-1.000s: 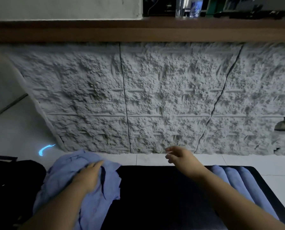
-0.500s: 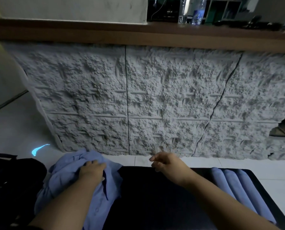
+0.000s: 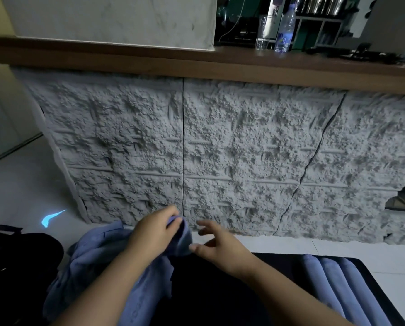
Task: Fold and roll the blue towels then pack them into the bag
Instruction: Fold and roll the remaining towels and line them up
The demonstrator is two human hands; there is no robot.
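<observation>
A heap of loose blue towels [image 3: 90, 262] lies at the left edge of a black mat [image 3: 220, 297]. My left hand [image 3: 154, 234] grips a bunched blue towel [image 3: 183, 238] lifted from the heap's right side. My right hand [image 3: 218, 243] is right beside that towel, fingers spread, thumb close to the cloth, holding nothing. Three rolled blue towels [image 3: 338, 285] lie side by side on the mat's right part. A black bag [image 3: 20, 262] sits at the far left on the floor, partly cut off by the frame.
A rough grey stone-textured panel [image 3: 220, 161] rises just behind the mat, under a wooden counter [image 3: 196, 64] with a water bottle [image 3: 283, 31] and a glass [image 3: 262, 31]. White floor tiles [image 3: 15, 196] surround the mat.
My left hand has closed on a towel and pulled it up and to the right. My right hand has moved left across the mat to meet it.
</observation>
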